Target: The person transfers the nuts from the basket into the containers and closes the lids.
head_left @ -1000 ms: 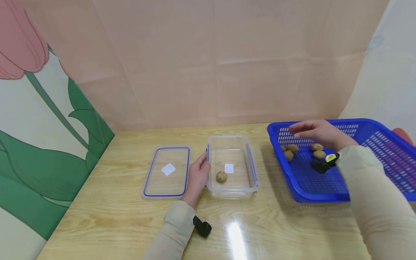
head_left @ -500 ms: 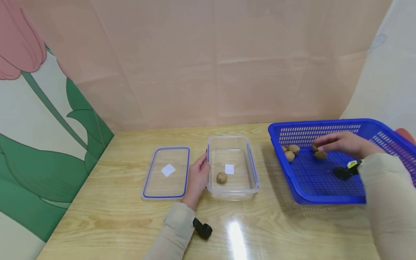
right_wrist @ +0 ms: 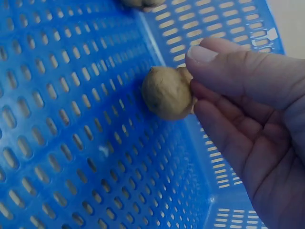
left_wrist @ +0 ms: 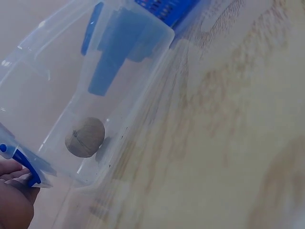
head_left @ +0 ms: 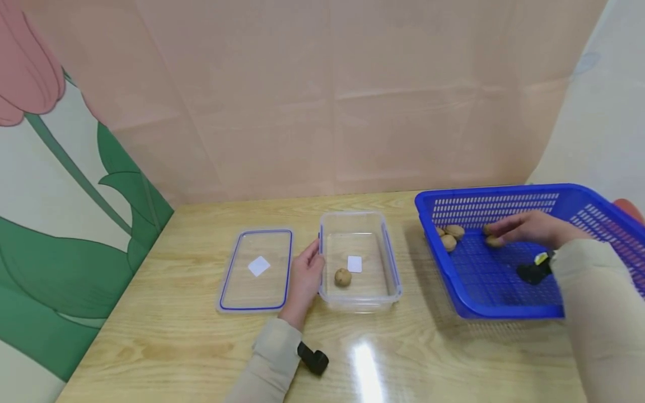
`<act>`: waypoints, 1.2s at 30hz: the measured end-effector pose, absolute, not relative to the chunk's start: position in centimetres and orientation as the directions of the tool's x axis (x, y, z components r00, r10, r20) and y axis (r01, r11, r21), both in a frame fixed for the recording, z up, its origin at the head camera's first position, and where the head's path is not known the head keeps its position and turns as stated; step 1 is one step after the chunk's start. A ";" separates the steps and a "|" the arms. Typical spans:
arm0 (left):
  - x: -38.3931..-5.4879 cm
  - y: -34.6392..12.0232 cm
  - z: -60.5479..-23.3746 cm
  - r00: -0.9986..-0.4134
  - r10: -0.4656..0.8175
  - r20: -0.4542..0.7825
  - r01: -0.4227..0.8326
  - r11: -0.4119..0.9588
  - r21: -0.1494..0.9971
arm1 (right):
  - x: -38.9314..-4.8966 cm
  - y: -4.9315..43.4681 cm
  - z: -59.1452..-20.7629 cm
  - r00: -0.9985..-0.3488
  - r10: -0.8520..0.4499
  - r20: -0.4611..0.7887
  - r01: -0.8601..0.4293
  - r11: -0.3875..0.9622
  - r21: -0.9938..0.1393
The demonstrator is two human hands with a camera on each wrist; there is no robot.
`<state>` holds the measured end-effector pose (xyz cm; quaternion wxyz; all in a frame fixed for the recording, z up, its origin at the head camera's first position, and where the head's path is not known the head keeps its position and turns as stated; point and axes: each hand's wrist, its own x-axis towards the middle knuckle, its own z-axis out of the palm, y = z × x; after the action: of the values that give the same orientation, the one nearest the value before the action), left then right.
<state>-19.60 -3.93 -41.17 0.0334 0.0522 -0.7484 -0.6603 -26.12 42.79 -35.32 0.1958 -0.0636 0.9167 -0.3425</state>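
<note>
My left hand (head_left: 303,277) holds the left side of a clear plastic food container (head_left: 360,299), its fingers at the blue-edged flap (left_wrist: 29,167) in the left wrist view. One walnut (head_left: 343,277) lies inside, beside a white square label (head_left: 355,264). Over at the right, my right hand (head_left: 534,228) reaches down into a blue plastic basket (head_left: 494,310). Its thumb and fingers close in on a pair of walnuts; the front walnut (right_wrist: 167,93) shows whole, while the one behind (right_wrist: 185,73) is partly hidden by the fingers.
Several more walnuts (head_left: 453,232) lie in the basket's left corner. The container's lid (head_left: 256,298), clear with a blue seal, lies flat on the wooden table (head_left: 176,313) left of the container. A red object (head_left: 629,209) shows behind the basket at far right.
My right hand has lowered into the basket and come to the two walnuts at its middle, fingers drawing in around them. The left hand stays on the container.
</note>
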 end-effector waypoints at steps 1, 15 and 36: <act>-19.6 -3.9 -41.2 -0.992 -0.122 -0.018 -0.033 0.120 0.992 | -26.1 42.7 -35.4 -0.916 -0.256 -0.309 0.006 0.760 -0.650; -19.6 -3.9 -41.4 -0.993 -0.121 -0.002 -0.016 0.115 0.993 | -27.1 41.6 -36.4 -0.882 -0.332 -0.334 -0.121 0.846 -0.520; -19.9 -3.9 -41.6 -0.992 -0.125 -0.009 -0.020 0.089 0.996 | -26.6 42.1 -35.4 -0.910 -0.323 -0.259 -0.047 0.702 -0.711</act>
<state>-19.87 -3.87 -41.56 0.0388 0.0492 -0.7367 -0.6733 -26.61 42.11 -35.38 0.1856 -0.1024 0.9036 -0.3722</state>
